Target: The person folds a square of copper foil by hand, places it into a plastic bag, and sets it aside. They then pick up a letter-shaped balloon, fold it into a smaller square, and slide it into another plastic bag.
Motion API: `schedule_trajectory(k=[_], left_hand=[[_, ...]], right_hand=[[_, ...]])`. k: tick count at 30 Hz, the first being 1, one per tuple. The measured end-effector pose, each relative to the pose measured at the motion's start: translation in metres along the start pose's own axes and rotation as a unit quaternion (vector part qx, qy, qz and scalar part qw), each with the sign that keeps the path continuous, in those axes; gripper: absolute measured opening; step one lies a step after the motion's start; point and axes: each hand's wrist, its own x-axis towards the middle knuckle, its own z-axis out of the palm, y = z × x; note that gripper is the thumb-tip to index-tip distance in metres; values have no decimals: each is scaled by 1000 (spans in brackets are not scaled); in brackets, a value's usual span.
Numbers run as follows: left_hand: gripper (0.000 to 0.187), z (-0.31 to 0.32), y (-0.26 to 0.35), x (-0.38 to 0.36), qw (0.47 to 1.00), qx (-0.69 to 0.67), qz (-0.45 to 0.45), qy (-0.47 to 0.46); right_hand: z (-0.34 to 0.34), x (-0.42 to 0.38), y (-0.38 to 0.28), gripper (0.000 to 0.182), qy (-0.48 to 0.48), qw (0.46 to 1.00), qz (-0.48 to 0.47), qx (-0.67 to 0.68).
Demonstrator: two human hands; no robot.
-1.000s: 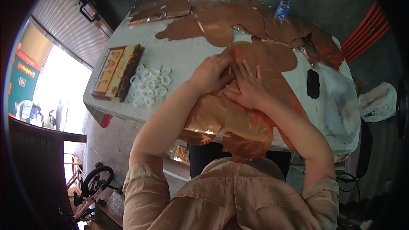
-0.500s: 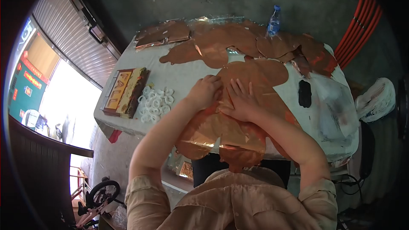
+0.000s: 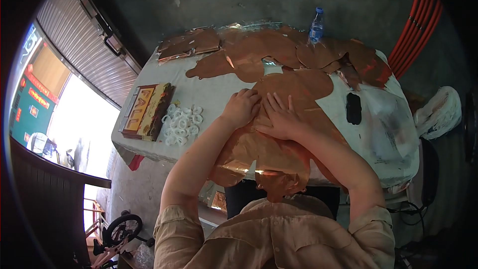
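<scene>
Grey concrete floor, white-covered table (image 3: pixel 209 94) strewn with copper foil cut-outs. Both hands side by side at table centre, pressing flat on a large copper foil sheet (image 3: pixel 298 87) draped over the near edge. Left hand (image 3: pixel 241 107) curled, knuckles up; right hand (image 3: pixel 281 118) spread, fingers splayed, touching the left. White rings (image 3: pixel 180 122) to the left, beside book stack (image 3: pixel 148 110). Water bottle (image 3: pixel 315 26) at far edge. Black patch (image 3: pixel 353 108) to the right.

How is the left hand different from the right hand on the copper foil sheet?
The left hand is curled, knuckles up, while the right hand lies flat with its fingers spread. The left hand sits slightly farther up the table than the right hand. Both press side by side on the same copper foil sheet.
</scene>
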Motion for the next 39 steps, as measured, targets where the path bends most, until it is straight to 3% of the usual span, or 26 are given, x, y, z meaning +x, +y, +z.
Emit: schedule_trajectory(k=[12,23,31,39], left_hand=[[31,-4,1,1,1000,6,-14,-22],[34,-5,3,0,999,4,-22,-39],[32,1,-1,-1,1000,4,2,4],[34,-10,1,3,999,-21,-20,-41]], right_hand=[[-1,0,0,103,-10,1000,-10,12],[-9,-15,-4,84,10,999,-24,22],[0,-21,-10,87,4,1000,-17,20],[8,-22,-10,89,25,1000,-15,2]])
